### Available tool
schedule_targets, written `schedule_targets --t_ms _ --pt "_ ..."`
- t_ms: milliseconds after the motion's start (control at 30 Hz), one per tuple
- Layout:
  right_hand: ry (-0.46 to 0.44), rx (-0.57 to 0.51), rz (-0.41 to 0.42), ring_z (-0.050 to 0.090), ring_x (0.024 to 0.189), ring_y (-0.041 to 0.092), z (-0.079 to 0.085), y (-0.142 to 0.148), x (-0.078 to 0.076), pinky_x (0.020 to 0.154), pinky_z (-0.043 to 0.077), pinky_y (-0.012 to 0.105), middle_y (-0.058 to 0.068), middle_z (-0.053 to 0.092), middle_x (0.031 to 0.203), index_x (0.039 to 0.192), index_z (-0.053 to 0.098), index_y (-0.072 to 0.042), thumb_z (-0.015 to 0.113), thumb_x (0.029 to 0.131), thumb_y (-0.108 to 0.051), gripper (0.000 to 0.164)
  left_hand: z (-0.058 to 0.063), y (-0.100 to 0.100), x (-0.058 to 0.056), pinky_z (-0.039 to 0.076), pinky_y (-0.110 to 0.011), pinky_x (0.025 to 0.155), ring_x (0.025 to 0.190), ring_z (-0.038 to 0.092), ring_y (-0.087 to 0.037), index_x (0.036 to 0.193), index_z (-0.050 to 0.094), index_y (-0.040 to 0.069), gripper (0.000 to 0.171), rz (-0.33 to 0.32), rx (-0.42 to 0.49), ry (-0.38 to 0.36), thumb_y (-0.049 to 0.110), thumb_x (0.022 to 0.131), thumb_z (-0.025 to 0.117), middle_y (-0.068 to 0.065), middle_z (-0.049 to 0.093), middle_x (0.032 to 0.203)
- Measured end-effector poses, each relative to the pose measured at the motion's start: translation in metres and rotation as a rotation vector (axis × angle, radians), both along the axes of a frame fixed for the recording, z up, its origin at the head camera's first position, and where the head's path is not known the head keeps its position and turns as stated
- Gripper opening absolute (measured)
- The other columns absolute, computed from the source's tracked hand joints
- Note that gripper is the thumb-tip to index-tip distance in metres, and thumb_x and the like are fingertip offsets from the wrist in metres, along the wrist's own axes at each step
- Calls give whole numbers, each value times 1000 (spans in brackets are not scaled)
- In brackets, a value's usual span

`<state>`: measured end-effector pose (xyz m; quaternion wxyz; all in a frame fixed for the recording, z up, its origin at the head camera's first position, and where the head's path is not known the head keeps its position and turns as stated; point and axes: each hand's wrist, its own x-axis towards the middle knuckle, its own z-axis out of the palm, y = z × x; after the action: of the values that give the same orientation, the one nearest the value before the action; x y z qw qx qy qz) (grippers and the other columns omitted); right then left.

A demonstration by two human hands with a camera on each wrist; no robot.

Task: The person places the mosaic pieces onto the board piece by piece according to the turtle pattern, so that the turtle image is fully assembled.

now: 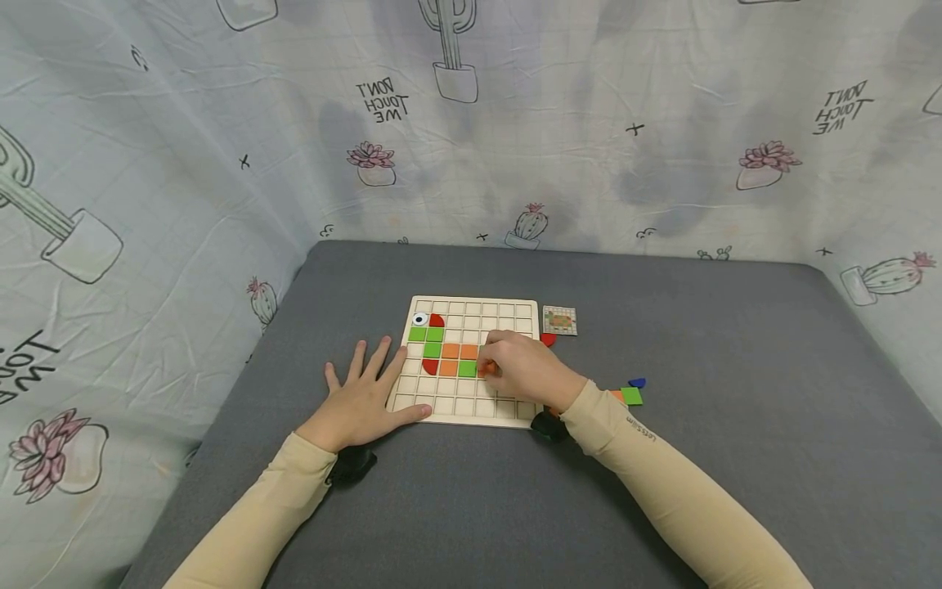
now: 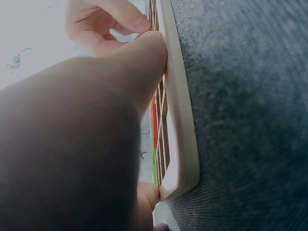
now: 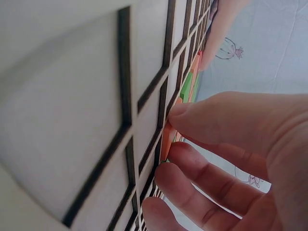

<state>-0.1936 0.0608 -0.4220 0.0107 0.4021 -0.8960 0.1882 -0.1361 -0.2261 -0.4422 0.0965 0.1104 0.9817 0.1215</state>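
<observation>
A pale wooden grid board (image 1: 441, 406) lies on the grey table. At its left edge rests my left hand (image 1: 361, 407), fingers spread and straight, the thumb on the front rim. My right hand (image 1: 522, 366) is over the board's right half, pinching an orange square tile (image 3: 167, 138) between thumb and fingers at the grid. Left of it sit green squares (image 1: 432, 349), orange squares (image 1: 449, 368), red rounded pieces (image 1: 430, 367) and a white eye piece (image 1: 419, 320) in the cells. Part of the board is hidden under the right hand.
Beyond the board's right edge lies a small picture card (image 1: 560, 321), with a red piece (image 1: 548, 339) just below it. Near the right sleeve are a blue piece (image 1: 637, 382) and a loose green square (image 1: 631, 397). A patterned cloth (image 1: 515, 139) hangs behind the table.
</observation>
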Motion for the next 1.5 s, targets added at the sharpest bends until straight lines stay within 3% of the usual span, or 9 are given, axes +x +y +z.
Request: schedule_targets --t_ms 400,733,1033,1500 --pt "7 4 -1 57 76 10 1 0 0 67 49 24 -2 65 88 89 79 -16 80 88 -7 9 0 0 0 0 -90 107 158 -1 -54 169 19 16 110 2 -3 7 82 89 55 -19 8 175" --pt "19 -16 -30 56 75 11 9 6 6 60 47 22 2 69 95 100 82 -15 78 90 -11 11 3 1 0 0 -90 108 158 -1 -54 169 19 16 109 -4 2 8 80 89 57 -19 8 175" --pt "55 -33 -54 60 76 13 20 27 16 64 51 27 5 69 100 107 81 -10 80 90 -15 17 2 1 -1 -1 -90 107 158 -2 -54 169 17 17 109 -7 3 0 81 89 56 -18 6 175" --pt "67 -30 -101 59 79 13 21 63 32 63 50 27 7 68 104 106 79 -9 85 86 -12 22 2 1 0 -1 -90 107 158 -1 -54 169 18 17 109 -7 4 0 81 90 55 -19 7 175"
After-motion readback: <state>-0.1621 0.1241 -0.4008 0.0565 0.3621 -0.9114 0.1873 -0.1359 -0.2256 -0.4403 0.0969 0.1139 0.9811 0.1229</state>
